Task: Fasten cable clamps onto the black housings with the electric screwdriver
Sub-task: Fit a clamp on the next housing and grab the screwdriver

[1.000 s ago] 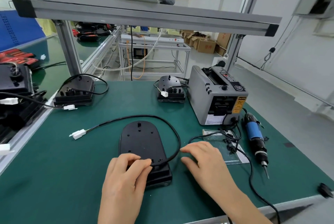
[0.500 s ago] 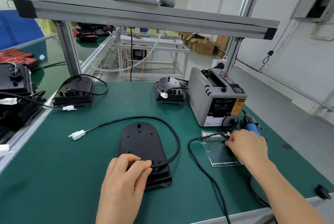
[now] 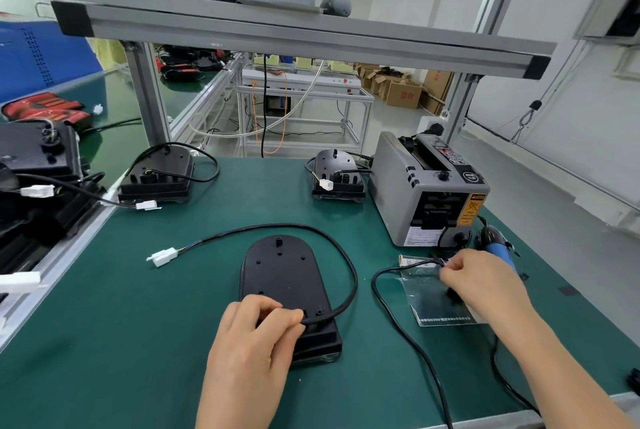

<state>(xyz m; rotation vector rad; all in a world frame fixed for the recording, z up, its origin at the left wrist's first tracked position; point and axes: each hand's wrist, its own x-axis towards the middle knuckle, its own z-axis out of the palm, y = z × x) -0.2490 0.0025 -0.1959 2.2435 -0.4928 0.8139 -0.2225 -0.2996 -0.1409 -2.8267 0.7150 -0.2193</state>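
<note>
A black housing lies flat on the green mat in front of me, its black cable looping round to a white connector. My left hand rests on the housing's near end and pinches the cable where it enters. My right hand hovers over a clear plastic bag to the right, fingertips pinching a small black cable clamp at the bag's top edge. The blue electric screwdriver lies just behind that hand, mostly hidden by it.
A grey tape dispenser stands at the back right. Two more housings sit at the back of the mat. The screwdriver's cord loops toward the near edge. Stacked black parts fill the left bench.
My right hand left the spot beside the housing and moved right to the bag, where its fingers closed on a small black piece. My left hand kept its hold on the cable.
</note>
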